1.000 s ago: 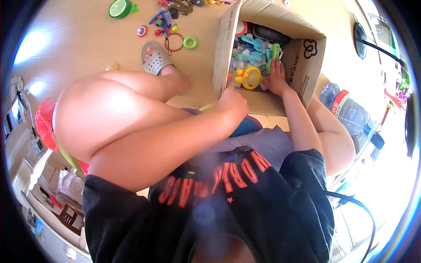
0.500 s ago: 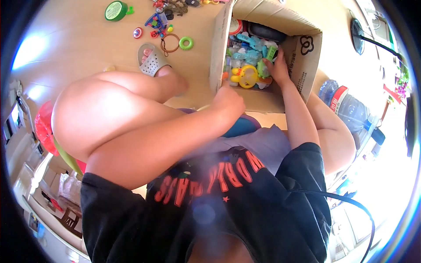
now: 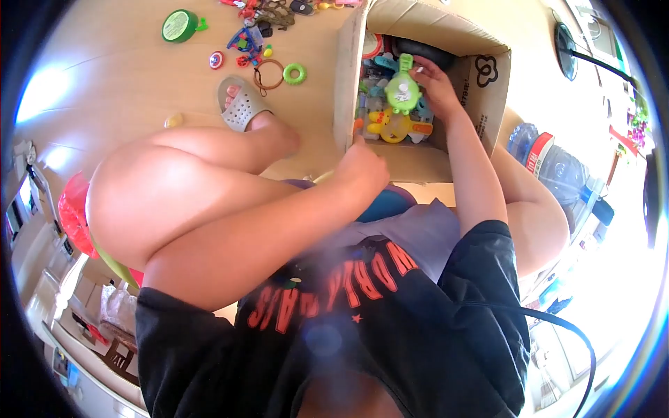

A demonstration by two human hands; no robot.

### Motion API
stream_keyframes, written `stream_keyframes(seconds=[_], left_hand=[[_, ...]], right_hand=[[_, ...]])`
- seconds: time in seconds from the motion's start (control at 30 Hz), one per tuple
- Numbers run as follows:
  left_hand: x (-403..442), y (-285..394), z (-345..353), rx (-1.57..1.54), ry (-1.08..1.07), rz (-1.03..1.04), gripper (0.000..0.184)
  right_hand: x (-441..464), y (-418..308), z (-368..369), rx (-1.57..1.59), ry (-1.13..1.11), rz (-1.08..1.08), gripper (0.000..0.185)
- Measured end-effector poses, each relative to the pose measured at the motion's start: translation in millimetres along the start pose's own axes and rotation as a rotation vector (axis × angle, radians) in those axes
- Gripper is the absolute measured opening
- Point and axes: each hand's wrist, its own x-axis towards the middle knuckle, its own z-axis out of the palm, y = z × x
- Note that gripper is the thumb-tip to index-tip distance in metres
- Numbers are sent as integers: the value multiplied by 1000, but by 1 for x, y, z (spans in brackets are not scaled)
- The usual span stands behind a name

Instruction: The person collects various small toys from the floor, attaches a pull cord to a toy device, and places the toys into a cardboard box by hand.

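My right hand (image 3: 437, 89) is inside the cardboard box (image 3: 496, 104), its fingers closed on the edge of a light green toy (image 3: 403, 92) with a narrow handle. Beneath and beside that toy lie a yellow ring-shaped toy (image 3: 395, 128) with a small face, pale blue pieces and other toys. My left hand (image 3: 364, 167) is at the near left corner of the box, closed on its edge, with the fingertips partly hidden.
A green round container (image 3: 180, 26), a green ring (image 3: 294, 74), a brown loop (image 3: 269, 75) and several small toys lie on the floor, left of the box. My clog (image 3: 239, 104) is near them. A large water bottle (image 3: 557, 171) stands at the right.
My right hand has taken hold of the green toy and raised it toward the middle of the box, up off the other toys. My left hand stays at the box's corner.
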Motion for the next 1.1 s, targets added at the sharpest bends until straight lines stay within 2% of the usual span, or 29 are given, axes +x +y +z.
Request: stream_keyframes(seconds=[0.07, 0.13, 0.2, 0.27, 0.43, 0.53, 0.63, 0.73, 0.83, 0.93, 1.03, 1.1], left_hand=[[-3, -3, -3, -7, -7, 32, 19], [-4, -5, -5, -54, 2, 58, 19], [-4, -5, -3, -33, 7, 61, 19], [-3, -4, -1, -25, 16, 58, 18], [0, -4, 1, -12, 46, 46, 19], [-1, -3, -1, -28, 43, 37, 20], [-2, -2, 3, 7, 102, 22, 20], [-2, -2, 0, -7, 68, 19, 20], [5, 1, 7, -42, 100, -26, 19], [4, 0, 3, -20, 61, -6, 18], [3, 1, 6, 9, 98, -28, 17], [4, 1, 4, 7, 72, -27, 17]], right_hand=[[4, 9, 22, 0, -71, 72, 49], [15, 23, 38, -30, -16, 42, 54], [28, 32, 39, -481, 75, -116, 59], [29, 39, 34, -747, 145, -244, 62], [0, 27, 34, -922, 232, -439, 69], [-24, 8, 44, -1081, -2, -735, 69], [-19, 27, 44, -999, -176, -473, 75], [-24, 23, 48, -1037, -180, -492, 76], [-28, 28, 49, -1239, -172, -511, 76], [-31, 19, 59, -1514, -109, -497, 66], [-25, 18, 65, -1520, -53, -466, 60], [-23, 12, 71, -1359, -41, -429, 49]])
